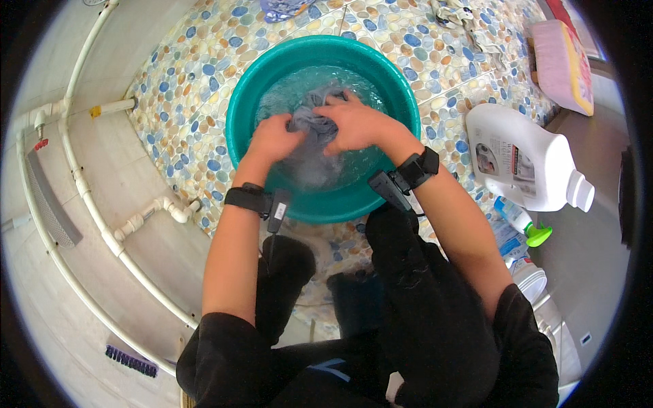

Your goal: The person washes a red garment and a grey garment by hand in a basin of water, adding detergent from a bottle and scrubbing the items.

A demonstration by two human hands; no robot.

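Note:
A round teal plastic basin [326,204] holds rippling, slightly cloudy water and a wet grey cloth [312,120]. My left hand [277,136] is at the cloth's left side, fingers curled on its edge, the thumb pointing inward. From the right, my right hand [357,121] grips the bunched cloth, with its fingers and thumb around the folds. Part of the cloth spreads under the water below both hands. Each wrist wears a black strap with a small device.
At right lie a large white detergent jug [525,158], a spray bottle with a green head [523,222] and a pink package [561,66]. Cloths lie on the pebble-patterned floor [204,46] beyond the basin. White pipes [84,188] and a purple-bristled brush [131,361] are at left.

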